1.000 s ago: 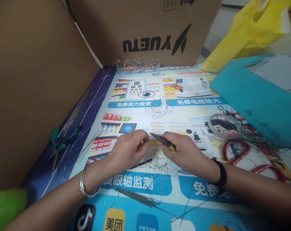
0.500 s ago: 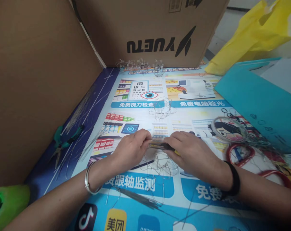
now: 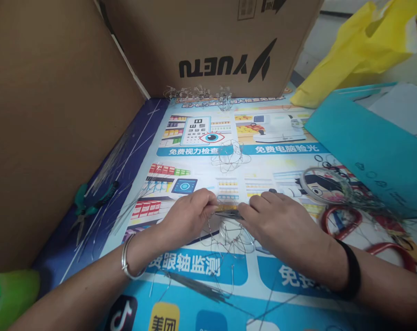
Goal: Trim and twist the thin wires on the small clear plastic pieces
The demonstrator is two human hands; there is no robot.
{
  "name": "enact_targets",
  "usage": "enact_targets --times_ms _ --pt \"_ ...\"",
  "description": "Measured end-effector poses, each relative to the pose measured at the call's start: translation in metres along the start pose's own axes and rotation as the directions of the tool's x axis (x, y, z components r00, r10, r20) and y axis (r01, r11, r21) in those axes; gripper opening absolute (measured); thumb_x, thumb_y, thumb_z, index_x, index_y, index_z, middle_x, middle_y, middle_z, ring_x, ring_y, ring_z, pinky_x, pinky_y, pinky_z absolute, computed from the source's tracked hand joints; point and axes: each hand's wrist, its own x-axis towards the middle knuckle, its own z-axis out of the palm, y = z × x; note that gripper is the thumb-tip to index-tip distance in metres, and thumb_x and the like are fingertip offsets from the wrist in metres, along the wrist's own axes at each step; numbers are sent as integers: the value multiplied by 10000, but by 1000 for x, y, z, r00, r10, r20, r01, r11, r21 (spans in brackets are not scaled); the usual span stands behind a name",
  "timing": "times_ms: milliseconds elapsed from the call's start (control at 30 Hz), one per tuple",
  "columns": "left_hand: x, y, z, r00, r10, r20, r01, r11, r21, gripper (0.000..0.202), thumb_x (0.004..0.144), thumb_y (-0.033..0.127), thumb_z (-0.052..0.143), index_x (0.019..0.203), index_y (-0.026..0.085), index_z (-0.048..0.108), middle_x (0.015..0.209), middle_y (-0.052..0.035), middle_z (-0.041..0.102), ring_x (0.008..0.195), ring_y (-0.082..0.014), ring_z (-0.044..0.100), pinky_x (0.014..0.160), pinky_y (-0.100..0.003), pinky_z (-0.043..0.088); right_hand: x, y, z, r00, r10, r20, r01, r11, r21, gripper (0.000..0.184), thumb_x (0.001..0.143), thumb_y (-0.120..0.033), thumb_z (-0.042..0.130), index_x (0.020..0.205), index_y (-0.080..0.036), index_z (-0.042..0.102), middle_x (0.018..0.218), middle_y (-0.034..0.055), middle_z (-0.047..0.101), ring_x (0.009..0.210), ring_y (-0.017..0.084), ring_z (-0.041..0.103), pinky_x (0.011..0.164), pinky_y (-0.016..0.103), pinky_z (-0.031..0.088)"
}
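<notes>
the left hand [image 3: 189, 216] pinches a thin grey bent wire form [image 3: 229, 235] on the blue printed poster [image 3: 201, 265]; the right hand [image 3: 280, 225] squeezes small dark pliers [image 3: 229, 213] onto it. pinching close beside the tips likely steadies it.

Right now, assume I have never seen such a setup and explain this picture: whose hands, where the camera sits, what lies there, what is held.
No machine here: a person works with two bare hands, filmed by one camera on their head, looking forward and down. The left hand pinches a bent wire piece; the right hand has its grip on small pliers whose tip meets that wire. Beneath lies a printed poster. On it: loose straight wires and teal pliers at the left, a wire tangle in the middle, red scissors at the right. A cardboard box, a yellow bag and a teal folder stand around the edges.
</notes>
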Motion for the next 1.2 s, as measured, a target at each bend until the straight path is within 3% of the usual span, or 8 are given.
enact_targets --times_ms 200,667,867,1200 --pt "-1 2 -1 998 57 -18 -58 998 -15 104 872 176 387 854 160 488 794 -43 597 695 -134 555 607 -262 458 1 -2 -1 1000 8 -12 -9 1000 -18 27 793 -213 564 767 -206 566 663 35 560 628 198 485 567 308 218" --pt "-1 4 2 998 63 -20 -63 998 7 118 876 172 374 838 152 484 792 -53 596 699 -147 560 612 -284 468 -2 -9 -4 999 21 -29 -24 994 -107 137 762 -100 524 826 -207 579 668 47 551 635 216 481 576 319 201" --pt "-1 6 2 997 75 8 -75 997 -9 137 885 183 362 826 157 482 783 -47 594 686 -141 553 607 -280 464 -1 -8 -3 999 21 28 -20 999 -47 98 752 -134 566 808 -209 592 653 34 552 606 200 476 561 307 191" --pt "-3 3 3 996 87 9 -87 996 -5 145 897 201 346 845 161 476 793 -47 583 694 -142 546 618 -284 461 0 -4 -2 1000 -21 13 21 1000 -9 122 763 -107 542 835 -190 594 652 25 556 597 178 482 553 311 206"
